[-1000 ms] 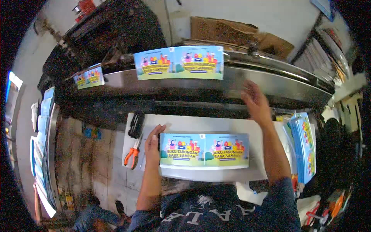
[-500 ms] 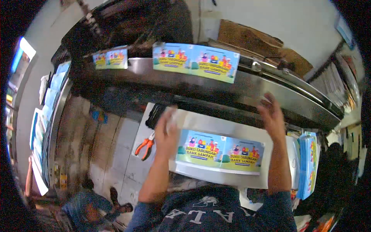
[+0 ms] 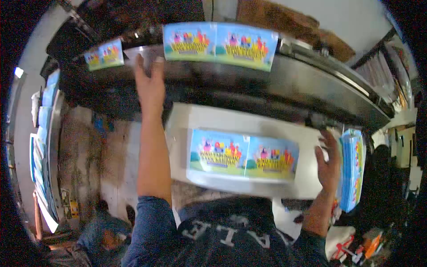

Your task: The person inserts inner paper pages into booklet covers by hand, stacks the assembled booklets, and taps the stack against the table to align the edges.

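White table (image 3: 209, 118), bearing 2-panel printed sheet (image 3: 243, 155) near its middle. Extending left hand (image 3: 151, 86), spread and released, toward far metal ledge (image 3: 311, 81); curving right hand (image 3: 328, 160), likewise released, just left of blue printed stack (image 3: 351, 173).

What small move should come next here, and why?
Probably shift the left hand slightly right to pinch the top-middle printed sheet: the hand looks empty, thumb and finger spread, close to that sheet's left edge.

Hands (image 3: 150, 87) (image 3: 328, 163) apart, fingers (image 3: 139, 66) seemingly spread
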`<state>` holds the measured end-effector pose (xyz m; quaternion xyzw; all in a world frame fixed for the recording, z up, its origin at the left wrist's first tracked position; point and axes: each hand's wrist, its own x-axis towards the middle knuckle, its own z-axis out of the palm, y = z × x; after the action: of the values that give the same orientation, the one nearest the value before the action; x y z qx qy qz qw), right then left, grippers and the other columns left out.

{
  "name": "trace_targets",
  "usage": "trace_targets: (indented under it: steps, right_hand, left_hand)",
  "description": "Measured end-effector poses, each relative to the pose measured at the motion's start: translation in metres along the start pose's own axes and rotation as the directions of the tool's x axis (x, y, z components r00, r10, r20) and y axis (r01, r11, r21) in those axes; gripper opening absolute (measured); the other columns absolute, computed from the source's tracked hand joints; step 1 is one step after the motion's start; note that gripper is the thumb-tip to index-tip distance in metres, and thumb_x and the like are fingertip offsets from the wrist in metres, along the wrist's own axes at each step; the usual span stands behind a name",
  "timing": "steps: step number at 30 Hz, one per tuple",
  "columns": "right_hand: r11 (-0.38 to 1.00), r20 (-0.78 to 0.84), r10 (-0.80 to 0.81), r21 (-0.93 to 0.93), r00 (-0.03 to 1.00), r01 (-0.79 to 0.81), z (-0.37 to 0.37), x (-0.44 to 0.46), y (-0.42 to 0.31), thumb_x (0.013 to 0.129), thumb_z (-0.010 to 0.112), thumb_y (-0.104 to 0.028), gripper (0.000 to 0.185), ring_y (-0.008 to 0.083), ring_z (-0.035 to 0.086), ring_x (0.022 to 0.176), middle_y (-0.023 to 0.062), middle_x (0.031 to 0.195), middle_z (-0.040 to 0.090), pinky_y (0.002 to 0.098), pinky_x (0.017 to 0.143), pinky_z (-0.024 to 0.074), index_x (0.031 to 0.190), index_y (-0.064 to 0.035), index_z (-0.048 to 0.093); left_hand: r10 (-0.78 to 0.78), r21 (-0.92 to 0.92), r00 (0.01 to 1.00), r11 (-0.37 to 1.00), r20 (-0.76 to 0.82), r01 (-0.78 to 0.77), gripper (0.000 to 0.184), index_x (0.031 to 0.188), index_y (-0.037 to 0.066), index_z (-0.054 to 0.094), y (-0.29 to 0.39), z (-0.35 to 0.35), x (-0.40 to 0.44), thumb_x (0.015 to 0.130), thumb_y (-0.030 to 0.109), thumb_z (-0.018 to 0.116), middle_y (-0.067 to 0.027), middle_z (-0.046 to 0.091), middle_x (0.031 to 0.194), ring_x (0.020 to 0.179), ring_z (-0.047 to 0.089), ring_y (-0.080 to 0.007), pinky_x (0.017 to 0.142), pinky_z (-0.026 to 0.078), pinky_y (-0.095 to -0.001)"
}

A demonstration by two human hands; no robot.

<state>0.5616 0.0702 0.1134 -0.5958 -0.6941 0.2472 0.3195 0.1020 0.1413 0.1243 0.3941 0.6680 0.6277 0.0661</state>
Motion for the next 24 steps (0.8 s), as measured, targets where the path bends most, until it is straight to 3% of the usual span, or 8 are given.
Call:
trace_targets:
  steps: [1, 3, 5, 10, 16, 21, 22, 24]
  right_hand:
    - [0.992, 0.122, -0.044, -0.111, 0.992, 0.058, 0.008, 0.0, -0.028, 0.085, 0.067, -0.018, 0.059, 0.029, 0.056, 0.115, 0.0135, 0.132, 0.053, 0.0387, 0.096, 0.0446, 0.138, -0.0072, 0.043]
    - [0.933, 0.414, -0.237, -0.155, 0.879, 0.325, 0.038, -0.005, -0.073, 0.081, 0.07, -0.029, 0.059, 0.0331, 0.049, 0.123, 0.0167, 0.132, 0.052, 0.0474, 0.103, 0.0391, 0.131, -0.0039, 0.049]
    - [0.735, 0.592, -0.373, -0.281, 0.715, 0.617, 0.073, -0.014, -0.09, 0.082, 0.066, -0.04, 0.062, 0.0358, 0.04, 0.13, 0.0172, 0.14, 0.043, 0.0509, 0.106, 0.0336, 0.128, -0.0019, 0.05]
    - [0.667, 0.707, -0.337, -0.287, 0.622, 0.688, 0.096, -0.041, -0.081, 0.081, 0.065, -0.043, 0.067, 0.0377, 0.032, 0.134, 0.0193, 0.144, 0.036, 0.0519, 0.107, 0.0324, 0.128, 0.0022, 0.049]
    - [0.657, 0.714, -0.329, -0.297, 0.618, 0.693, 0.099, -0.055, -0.085, 0.079, 0.066, -0.041, 0.069, 0.0407, 0.031, 0.134, 0.0224, 0.142, 0.036, 0.0544, 0.107, 0.0317, 0.128, 0.0038, 0.048]
    - [0.598, 0.775, -0.267, -0.333, 0.573, 0.729, 0.096, -0.046, -0.094, 0.074, 0.075, -0.033, 0.068, 0.0365, 0.037, 0.133, 0.0212, 0.14, 0.042, 0.0426, 0.108, 0.035, 0.127, 0.0007, 0.05]
    - [0.577, 0.769, -0.303, -0.323, 0.563, 0.751, 0.091, -0.03, -0.108, 0.074, 0.075, -0.033, 0.068, 0.0365, 0.037, 0.133, 0.0212, 0.14, 0.042, 0.0426, 0.108, 0.035, 0.127, 0.0007, 0.05]
    - [0.852, 0.872, -0.022, -0.239, 0.489, 0.465, 0.077, -0.007, -0.133, 0.077, 0.074, -0.03, 0.059, 0.0337, 0.047, 0.126, 0.0202, 0.133, 0.05, 0.0405, 0.105, 0.0383, 0.124, -0.0007, 0.054]
  left_hand:
    - [-0.053, -0.212, 0.998, 0.975, 0.033, 0.059, 0.056, 0.136, -0.003, 0.039, 0.007, -0.009, -0.021, 0.091, 0.022, 0.062, -0.0177, 0.046, 0.136, 0.123, 0.047, -0.0258, 0.104, 0.035, -0.0348]
    - [-0.046, -0.165, 0.997, 0.985, 0.068, 0.057, 0.046, 0.13, -0.003, 0.044, -0.006, -0.028, -0.062, 0.092, 0.017, 0.059, -0.0157, 0.051, 0.13, 0.119, 0.049, -0.0228, 0.101, 0.038, -0.0331]
    - [-0.078, -0.08, 0.989, 0.993, 0.122, 0.088, 0.042, 0.129, -0.003, 0.045, -0.014, -0.042, -0.112, 0.092, 0.015, 0.057, -0.0153, 0.051, 0.13, 0.119, 0.049, -0.0224, 0.1, 0.039, -0.0332]
    - [-0.038, -0.05, 0.965, 0.997, 0.259, 0.053, 0.037, 0.128, -0.003, 0.046, -0.043, -0.072, -0.188, 0.093, 0.009, 0.052, -0.0155, 0.053, 0.126, 0.118, 0.051, -0.0222, 0.098, 0.041, -0.034]
    - [-0.142, -0.213, 0.949, 0.955, 0.282, 0.206, 0.034, 0.126, -0.003, 0.047, -0.04, -0.078, -0.196, 0.094, 0.008, 0.05, -0.0153, 0.056, 0.121, 0.114, 0.054, -0.0223, 0.099, 0.041, -0.0331]
    - [-0.129, -0.143, 0.953, 0.974, 0.274, 0.174, 0.032, 0.123, -0.003, 0.049, -0.062, -0.085, -0.199, 0.094, 0.01, 0.05, -0.0141, 0.058, 0.119, 0.113, 0.055, -0.0221, 0.1, 0.04, -0.0335]
    - [-0.186, -0.274, 0.944, 0.926, 0.272, 0.261, 0.032, 0.123, -0.004, 0.049, -0.049, -0.084, -0.196, 0.094, 0.011, 0.048, -0.014, 0.057, 0.119, 0.112, 0.055, -0.0224, 0.1, 0.039, -0.0335]
    - [-0.16, -0.353, 0.939, 0.897, 0.305, 0.268, 0.034, 0.124, -0.004, 0.048, -0.059, -0.086, -0.196, 0.094, 0.01, 0.047, -0.0143, 0.056, 0.121, 0.115, 0.053, -0.0226, 0.101, 0.039, -0.0342]
